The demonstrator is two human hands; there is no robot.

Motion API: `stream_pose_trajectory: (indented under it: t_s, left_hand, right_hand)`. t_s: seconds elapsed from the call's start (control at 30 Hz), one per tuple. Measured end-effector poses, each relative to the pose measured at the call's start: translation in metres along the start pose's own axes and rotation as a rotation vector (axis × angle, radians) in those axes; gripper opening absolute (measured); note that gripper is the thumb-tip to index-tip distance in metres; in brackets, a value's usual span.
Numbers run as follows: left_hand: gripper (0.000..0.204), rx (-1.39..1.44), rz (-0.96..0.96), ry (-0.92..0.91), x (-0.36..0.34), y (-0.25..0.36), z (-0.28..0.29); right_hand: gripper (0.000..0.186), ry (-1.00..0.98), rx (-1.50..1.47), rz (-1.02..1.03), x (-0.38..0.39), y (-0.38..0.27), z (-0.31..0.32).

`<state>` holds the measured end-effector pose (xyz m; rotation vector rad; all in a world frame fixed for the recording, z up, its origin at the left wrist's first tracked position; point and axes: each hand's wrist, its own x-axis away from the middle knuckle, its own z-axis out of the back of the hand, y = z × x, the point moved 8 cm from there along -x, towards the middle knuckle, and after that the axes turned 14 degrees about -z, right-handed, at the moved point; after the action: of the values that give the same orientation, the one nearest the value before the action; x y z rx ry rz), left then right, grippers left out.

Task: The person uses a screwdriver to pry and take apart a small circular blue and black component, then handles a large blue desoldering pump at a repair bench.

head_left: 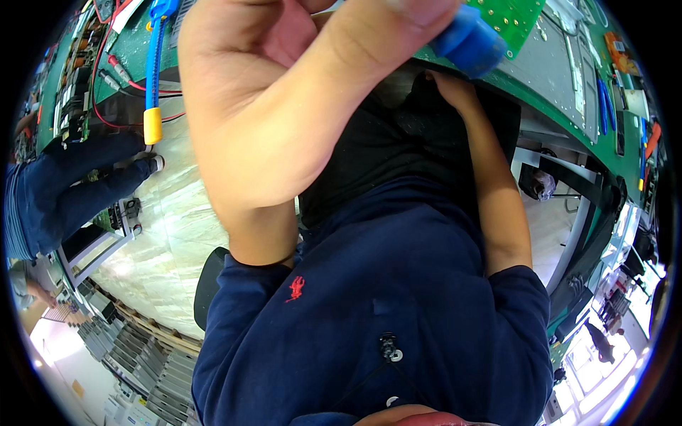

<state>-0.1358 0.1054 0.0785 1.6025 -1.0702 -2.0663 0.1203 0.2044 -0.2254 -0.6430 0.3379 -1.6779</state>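
Observation:
Close in front of the view, my left hand (284, 99) is raised over the table edge, bent at the wrist. Its thumb lies against a blue plastic piece (472, 44) with a rounded end; the hand is closed on it, though the other fingers are partly cut off by the upper edge. Beside the blue piece is a green circuit board (506, 27) with solder points. My right hand (452, 90) rests low by my lap at the table's edge. Most of its fingers are hidden, and I see nothing held there.
The green-topped bench (614, 153) curves across the top. Red and black test leads (117, 69) and a blue tool with a yellow end (153, 124) hang at the left. A grey tray (561, 78) lies right. Another person's legs (78, 188) show at the far left.

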Motion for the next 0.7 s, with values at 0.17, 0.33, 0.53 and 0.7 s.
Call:
stream_pose_trajectory:
  t_s: [0.17,0.33,0.53,0.7]
  left_hand:
    - [0.025,0.060,-0.001,0.001,-0.002,-0.009,0.000]
    - [0.025,0.084,-0.019,0.064,-0.002,-0.012,0.003]
    - [0.026,0.080,-0.077,0.168,-0.010,-0.010,0.014]
    - [0.026,0.071,-0.120,0.228,-0.016,-0.007,0.018]
  right_hand:
    - [0.040,0.292,-0.227,-0.039,-0.009,0.014,0.030]
    - [0.045,0.487,0.077,0.230,-0.002,-0.018,0.042]
    - [0.045,0.080,0.226,-0.007,0.009,-0.015,0.024]
    - [0.033,-0.412,0.120,0.000,0.053,-0.008,-0.017]
